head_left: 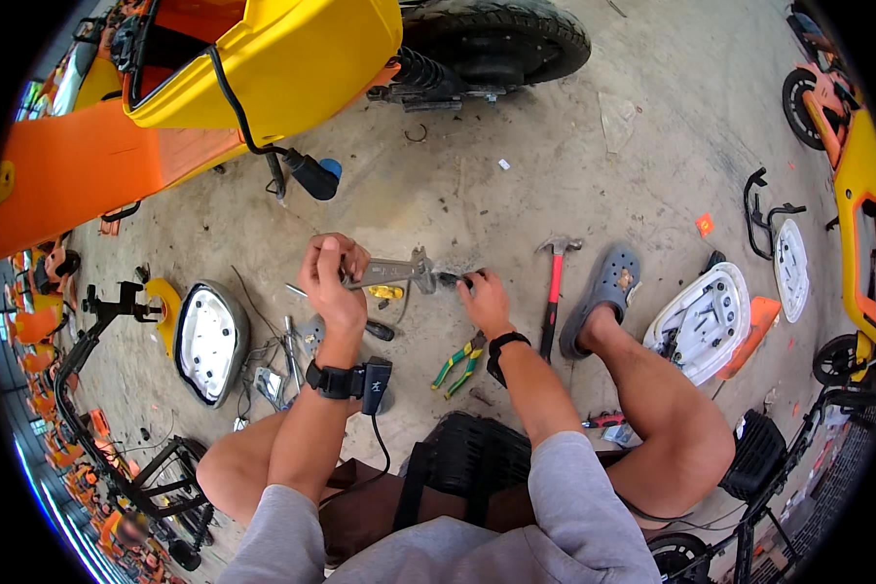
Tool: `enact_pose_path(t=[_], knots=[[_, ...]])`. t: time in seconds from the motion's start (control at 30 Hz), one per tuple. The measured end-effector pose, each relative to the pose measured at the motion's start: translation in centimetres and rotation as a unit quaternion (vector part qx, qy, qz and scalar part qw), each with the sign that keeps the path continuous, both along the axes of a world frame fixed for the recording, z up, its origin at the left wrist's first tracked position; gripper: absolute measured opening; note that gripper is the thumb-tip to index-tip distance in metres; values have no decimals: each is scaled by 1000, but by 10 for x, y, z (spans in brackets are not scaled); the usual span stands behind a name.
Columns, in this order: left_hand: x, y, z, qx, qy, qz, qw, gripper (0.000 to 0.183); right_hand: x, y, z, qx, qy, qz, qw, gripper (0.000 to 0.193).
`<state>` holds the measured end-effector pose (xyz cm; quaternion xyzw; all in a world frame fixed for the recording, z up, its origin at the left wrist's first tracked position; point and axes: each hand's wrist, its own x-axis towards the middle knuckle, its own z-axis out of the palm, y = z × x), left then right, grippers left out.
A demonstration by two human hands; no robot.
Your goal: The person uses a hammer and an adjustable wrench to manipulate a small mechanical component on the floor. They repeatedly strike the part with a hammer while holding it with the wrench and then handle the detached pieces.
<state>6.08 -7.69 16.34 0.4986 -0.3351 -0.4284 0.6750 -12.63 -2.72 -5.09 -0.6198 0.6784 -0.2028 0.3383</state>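
Observation:
My left hand (333, 277) is closed round the handle of a grey adjustable wrench (387, 273), which points to the right. Close to the wrench's jaws, my right hand (487, 300) pinches a small dark part (449, 279). Whether the jaws touch that part I cannot tell. Below the wrench lies a small yellow object (386, 292) on the floor, with a dark-handled screwdriver (380, 331) nearby. Green-and-yellow pliers (458, 367) rest left of my right wrist. A claw hammer (555, 292) with a red and black handle lies to the right.
A yellow and orange scooter (292, 73) with a black wheel (506, 44) stands ahead. Upturned seats lie on both sides, one at left (210, 341) and one at right (703, 316) holding loose hardware. A black bent bracket (764, 216) lies far right, near another scooter (861, 195).

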Motion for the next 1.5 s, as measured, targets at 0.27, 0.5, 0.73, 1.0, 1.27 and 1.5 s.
enact_pose_path(t=[0.27,0.5,0.73,1.0,1.27,1.5], knots=[[11,3,-25,-40,44,-30,998,36,-9,-8,-4,-53,19,97,994,25],[10,7,-27,-46,48,-56,996,42,0,-19,2,-40,25,109,993,22],[20,-1,-27,-21,82,-30,996,44,6,-31,-5,-42,34,161,985,20],[42,-3,-35,-7,132,-5,991,45,-3,-42,-11,-133,57,241,960,24],[54,-12,-39,-6,149,-47,988,46,1,-64,7,-123,123,337,925,22],[70,-37,-46,22,168,-48,984,46,-7,-63,-8,-199,121,383,894,29]])
